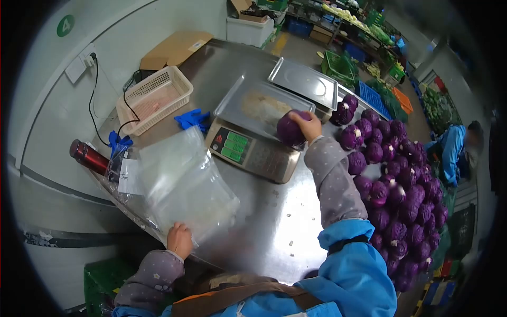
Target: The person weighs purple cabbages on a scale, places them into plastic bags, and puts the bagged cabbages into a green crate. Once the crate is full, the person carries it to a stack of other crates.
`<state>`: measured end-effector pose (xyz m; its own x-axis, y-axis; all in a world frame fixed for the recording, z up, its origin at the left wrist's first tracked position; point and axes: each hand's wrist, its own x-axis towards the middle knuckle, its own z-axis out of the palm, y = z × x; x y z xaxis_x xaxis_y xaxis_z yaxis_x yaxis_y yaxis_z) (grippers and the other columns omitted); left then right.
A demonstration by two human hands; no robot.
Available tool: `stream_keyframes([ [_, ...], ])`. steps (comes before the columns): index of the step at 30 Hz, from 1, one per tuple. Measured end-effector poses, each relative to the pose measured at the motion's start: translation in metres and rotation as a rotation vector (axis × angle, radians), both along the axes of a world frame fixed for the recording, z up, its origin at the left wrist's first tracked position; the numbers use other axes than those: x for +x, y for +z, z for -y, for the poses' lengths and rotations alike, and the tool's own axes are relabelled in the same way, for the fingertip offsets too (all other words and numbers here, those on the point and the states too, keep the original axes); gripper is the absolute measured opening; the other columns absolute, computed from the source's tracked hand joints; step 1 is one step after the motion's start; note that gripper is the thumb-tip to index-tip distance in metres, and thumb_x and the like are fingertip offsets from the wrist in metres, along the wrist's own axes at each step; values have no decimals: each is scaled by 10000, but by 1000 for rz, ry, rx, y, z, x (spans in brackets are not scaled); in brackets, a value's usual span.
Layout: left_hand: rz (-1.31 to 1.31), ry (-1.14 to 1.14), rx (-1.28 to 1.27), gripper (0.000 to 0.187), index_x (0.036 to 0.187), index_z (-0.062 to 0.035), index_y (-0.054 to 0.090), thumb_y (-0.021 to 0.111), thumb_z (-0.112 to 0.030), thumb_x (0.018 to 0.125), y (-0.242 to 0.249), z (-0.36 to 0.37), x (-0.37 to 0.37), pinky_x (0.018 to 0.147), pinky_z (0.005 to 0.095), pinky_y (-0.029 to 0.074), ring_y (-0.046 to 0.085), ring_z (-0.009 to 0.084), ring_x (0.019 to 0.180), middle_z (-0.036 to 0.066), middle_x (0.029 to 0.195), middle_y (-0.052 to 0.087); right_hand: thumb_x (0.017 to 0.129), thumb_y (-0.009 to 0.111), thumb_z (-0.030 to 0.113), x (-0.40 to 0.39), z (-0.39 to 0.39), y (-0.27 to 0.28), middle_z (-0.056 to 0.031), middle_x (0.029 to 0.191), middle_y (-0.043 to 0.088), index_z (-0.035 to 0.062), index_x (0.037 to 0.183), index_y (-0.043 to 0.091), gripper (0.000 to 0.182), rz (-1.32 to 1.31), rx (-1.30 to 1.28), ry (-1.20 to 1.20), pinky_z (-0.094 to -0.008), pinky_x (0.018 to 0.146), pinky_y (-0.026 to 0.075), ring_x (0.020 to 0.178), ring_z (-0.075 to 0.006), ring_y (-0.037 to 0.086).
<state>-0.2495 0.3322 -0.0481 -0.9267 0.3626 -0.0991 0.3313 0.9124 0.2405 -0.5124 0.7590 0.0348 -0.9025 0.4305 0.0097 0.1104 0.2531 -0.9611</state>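
Note:
My right hand (308, 127) grips a purple cabbage (290, 131) from above, at the right front edge of the scale's metal tray (232, 108). Below the tray, the scale (264, 160) shows lit green displays. Down at the lower left, my left hand (180, 240) has its fingers curled together at the near edge of a stack of transparent plastic bags (185, 185). How many bag layers lie between those fingers is hidden. Many more purple cabbages (401, 195) are heaped along the right side of the metal table (288, 216).
A white plastic basket (182, 87), blue gloves (191, 119) and a red bottle (90, 157) stand or lie at the left. Behind the scale is a second metal tray (306, 82). A person in blue (452, 153) is at the far right, near crates (375, 100).

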Motion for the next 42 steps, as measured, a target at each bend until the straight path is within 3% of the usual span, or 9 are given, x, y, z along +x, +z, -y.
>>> stream_keyframes([
  [7,129,15,-389,110,711,-67,633,528,-97,722,12,21,-8,581,382,485,604,267,768,113,833,609,686,660,611,9,-16,26,-192,1084,545,14,1265,420,866,174,-82,119,-356,835,452,1001,-260,547],
  [13,-207,46,-47,524,1231,-37,472,505,12,710,87,25,-50,593,421,485,622,321,669,142,992,614,714,693,501,-27,-31,-23,-156,1091,569,20,1237,465,746,165,154,211,-297,818,462,998,-230,561],
  [16,-215,239,142,578,1272,-28,432,492,45,702,148,-21,-49,632,429,488,612,358,690,144,1135,562,744,672,388,-30,-43,-15,-112,1026,617,11,1158,530,578,356,-373,355,-317,829,474,935,-206,603],
  [20,295,-79,-250,495,1256,-18,425,459,-9,763,-37,-48,5,607,414,493,620,348,726,113,1262,485,827,541,410,81,9,-28,-140,1118,579,23,1191,495,534,-7,-1030,425,-382,893,461,984,-244,588],
  [26,134,-36,56,578,1287,-70,414,511,-36,718,88,-95,7,591,401,499,632,301,731,49,1380,377,858,385,410,312,128,-31,-249,1336,355,-22,1348,277,662,103,-1700,702,-416,1023,306,1225,-328,383],
  [32,250,-318,391,770,1362,-118,324,565,-33,635,147,-128,63,529,341,493,630,295,732,43,1415,331,904,415,220,355,123,-17,-168,1273,435,9,1313,345,465,333,-1497,16,-386,978,365,1197,-252,415],
  [36,449,-469,587,742,1355,-103,362,586,-49,650,158,-154,82,603,284,509,610,279,950,83,1404,351,875,501,104,395,92,9,-119,1149,521,59,1172,504,301,418,-1056,336,-331,897,433,1057,-221,511],
  [39,330,-502,826,754,1377,-103,324,560,-36,664,154,-146,87,653,274,503,595,270,993,137,1388,365,754,662,62,408,57,30,-161,1276,439,1,1274,413,580,-164,120,936,-325,910,414,1141,-213,471],
  [42,574,-367,711,818,1387,-136,303,457,46,605,190,-116,95,777,349,484,555,344,1011,132,1348,404,662,776,216,389,88,92,-169,934,616,51,1201,482,635,-296,931,354,-373,721,489,814,-305,601],
])
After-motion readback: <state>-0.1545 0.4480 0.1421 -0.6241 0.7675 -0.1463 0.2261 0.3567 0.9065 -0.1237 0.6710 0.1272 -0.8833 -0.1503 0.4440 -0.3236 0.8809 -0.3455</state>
